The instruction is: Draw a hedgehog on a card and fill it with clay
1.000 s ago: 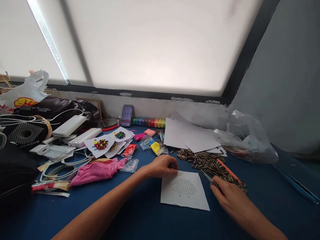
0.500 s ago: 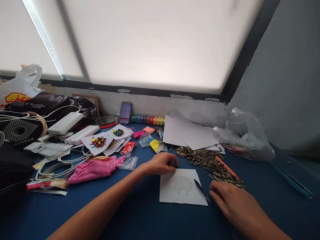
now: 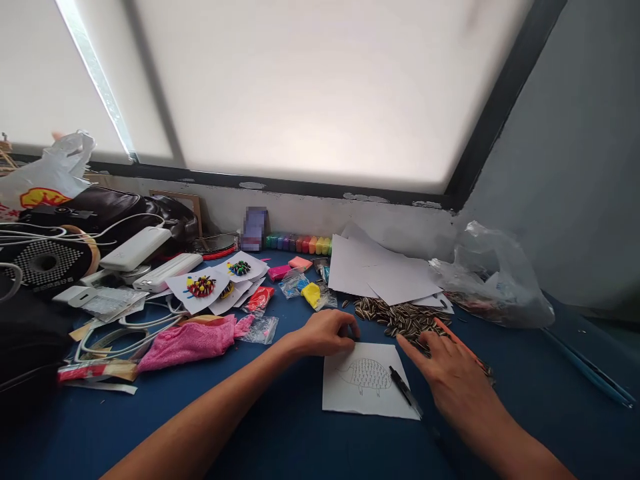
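A white sheet of paper (image 3: 345, 393) bears a pen-drawn hedgehog-like animal, its back covered in short marks. My left hand (image 3: 327, 332) rests at the sheet's upper left edge, fingers curved and thumb apart, nothing visible in it. Across the sheet's right edge lies a black pen (image 3: 404, 389), free of both hands. My right hand (image 3: 453, 373) reaches over the near side of a heap of striped sunflower seeds (image 3: 385, 312). Its thumb side points left and the fingers are spread; some fingertips are hidden against the seeds. An orange strip (image 3: 460, 340) lies beside the heap.
Behind the seeds are white sheets (image 3: 380, 263) and a clear plastic bag (image 3: 500, 287). Leftward lie clay packets (image 3: 311, 293), cards with colourful clay animals (image 3: 200, 287), a pink cloth (image 3: 190, 343), cables and power banks (image 3: 167, 272). A blue pouch (image 3: 590, 363) is far right.
My right hand has moved from beside the pen up and forward to the seeds, its fingers spreading. My left hand stays at the paper's edge. The view has shifted slightly.
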A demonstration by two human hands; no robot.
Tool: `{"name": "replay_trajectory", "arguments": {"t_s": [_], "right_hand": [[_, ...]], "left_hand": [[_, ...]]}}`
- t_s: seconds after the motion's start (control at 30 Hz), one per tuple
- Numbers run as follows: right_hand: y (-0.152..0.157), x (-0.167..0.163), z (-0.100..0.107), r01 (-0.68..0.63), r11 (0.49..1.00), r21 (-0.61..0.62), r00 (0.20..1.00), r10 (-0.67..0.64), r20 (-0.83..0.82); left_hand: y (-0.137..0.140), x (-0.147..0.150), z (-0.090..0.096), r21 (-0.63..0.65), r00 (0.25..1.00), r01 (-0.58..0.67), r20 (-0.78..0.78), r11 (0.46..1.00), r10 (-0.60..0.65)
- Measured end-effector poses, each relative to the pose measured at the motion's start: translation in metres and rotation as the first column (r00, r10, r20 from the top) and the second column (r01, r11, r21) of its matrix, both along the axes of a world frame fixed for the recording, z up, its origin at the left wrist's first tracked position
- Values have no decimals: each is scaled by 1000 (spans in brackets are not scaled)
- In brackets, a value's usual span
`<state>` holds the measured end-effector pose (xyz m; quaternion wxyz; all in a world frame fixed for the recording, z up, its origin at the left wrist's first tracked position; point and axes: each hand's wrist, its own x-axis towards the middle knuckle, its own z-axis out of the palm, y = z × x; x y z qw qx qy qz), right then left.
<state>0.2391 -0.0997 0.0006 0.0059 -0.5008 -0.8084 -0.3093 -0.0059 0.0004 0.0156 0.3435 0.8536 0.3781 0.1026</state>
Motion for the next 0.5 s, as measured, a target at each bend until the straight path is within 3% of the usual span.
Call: {"name": "replay_trajectory", "arguments": {"t_s": [0.13,0.3,0.5], "right_hand": [[16,-6,-6,-95,995,-15,995,96,18],[17,3,-4,-52,999,13,999,52,6],[7,13,-11,-22,998,-51,999,20,-37]], "left_hand": [[0,0,-2,8,1000,-12,-4,1000,12],[1,-1,-2,-1,1000,13,-2,1000,-13],[3,-1,-2,-6,1000,15,8,1000,-15]]}}
